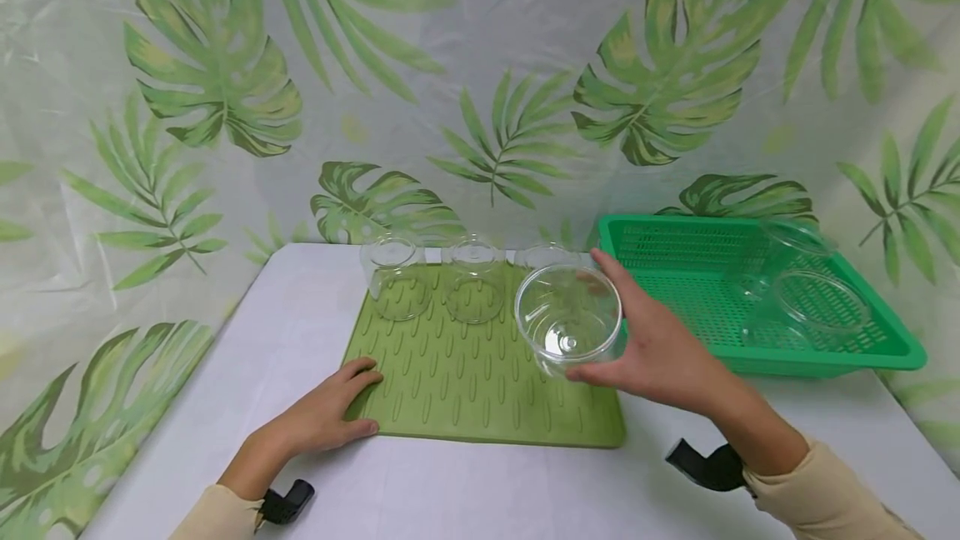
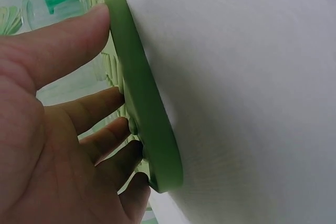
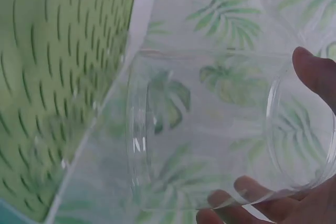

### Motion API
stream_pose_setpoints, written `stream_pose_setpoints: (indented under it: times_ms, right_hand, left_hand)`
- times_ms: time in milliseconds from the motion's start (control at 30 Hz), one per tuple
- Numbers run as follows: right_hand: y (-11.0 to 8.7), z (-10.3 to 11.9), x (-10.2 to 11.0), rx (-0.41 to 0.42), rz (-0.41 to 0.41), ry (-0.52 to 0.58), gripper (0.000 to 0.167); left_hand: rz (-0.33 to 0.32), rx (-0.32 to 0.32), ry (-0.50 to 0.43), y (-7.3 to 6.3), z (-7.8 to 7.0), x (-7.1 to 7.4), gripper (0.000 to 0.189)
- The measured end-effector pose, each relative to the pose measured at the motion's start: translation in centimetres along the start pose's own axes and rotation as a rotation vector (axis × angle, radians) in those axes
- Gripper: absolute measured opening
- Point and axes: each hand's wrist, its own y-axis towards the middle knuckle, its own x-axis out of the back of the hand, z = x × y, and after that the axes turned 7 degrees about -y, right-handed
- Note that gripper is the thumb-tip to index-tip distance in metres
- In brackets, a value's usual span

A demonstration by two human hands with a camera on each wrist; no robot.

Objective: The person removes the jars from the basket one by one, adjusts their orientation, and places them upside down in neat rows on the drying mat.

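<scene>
My right hand grips a clear glass above the right part of a green drying mat. Its rim faces the head camera; in the right wrist view the glass has thumb and fingers around its rim end. On the mat's far side stand three more clear glasses in a row: a left glass, a middle glass and a right glass, partly hidden behind the held one. My left hand rests at the mat's front left corner, fingertips touching its edge, holding nothing.
At the back right, a green plastic basket holds two clear glasses, one at the back and one in front. A white cloth covers the table. A leaf-patterned curtain hangs close behind.
</scene>
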Motion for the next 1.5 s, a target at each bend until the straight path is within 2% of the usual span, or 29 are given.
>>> stream_pose_setpoints:
  times_ms: [133,233,367,700,800,867,933,1033,1100,1167,1233,1300,1400,1500]
  right_hand:
    - [-0.2,0.5,-2.7,0.004,0.006,0.113,0.109]
    - [-0.3,0.7,-4.0,-0.008,0.013,0.149,0.108]
    - [-0.3,0.8,-4.7,-0.017,0.015,0.124,0.112]
    - [-0.5,0.7,-4.7,0.010,-0.013,0.060,0.120]
    - [-0.6,0.6,-4.9,0.017,-0.010,0.052,0.122]
    - [-0.7,0.6,-5.0,0.020,-0.013,0.040,0.122]
    - [-0.7,0.7,-5.2,0.037,-0.022,0.017,0.122]
    - [-0.5,0.9,-5.5,0.079,-0.051,-0.033,0.124]
    - [-0.4,1.1,-5.8,0.105,-0.084,-0.071,0.125]
    - [-0.3,1.4,-6.0,0.125,-0.120,-0.111,0.123]
    - [-0.1,1.7,-6.3,0.156,-0.161,-0.162,0.118]
    - [0.2,1.9,-6.6,0.191,-0.206,-0.221,0.112]
    - [0.6,2.1,-7.0,0.252,-0.275,-0.302,0.108]
    - [0.9,2.4,-7.3,0.304,-0.344,-0.368,0.108]
  left_hand:
    - [0.004,0.008,-0.009,0.0,-0.1,0.1,0.065]
    - [0.008,0.011,-0.018,0.0,-0.2,0.1,0.065]
    - [0.001,0.013,-0.014,-0.1,-0.2,-0.1,0.065]
    - [-0.002,0.016,0.014,0.2,-0.3,0.1,0.064]
    - [-0.059,0.005,0.024,0.2,-0.6,0.1,0.054]
    - [-0.150,-0.037,0.032,0.2,-1.0,0.1,0.045]
    - [-0.268,-0.116,0.029,0.3,-1.8,0.2,0.037]
    - [-0.420,-0.268,-0.001,0.6,-3.9,0.6,0.032]
    - [-0.478,-0.363,-0.039,1.0,-5.8,0.9,0.034]
    - [-0.501,-0.442,-0.076,1.5,-7.6,1.2,0.038]
    - [-0.506,-0.483,-0.089,2.0,-9.4,1.5,0.043]
    - [-0.481,-0.485,-0.085,2.4,-10.9,1.6,0.051]
    - [-0.415,-0.438,-0.071,3.0,-12.6,1.8,0.066]
    - [-0.350,-0.382,-0.089,3.4,-13.6,1.7,0.082]
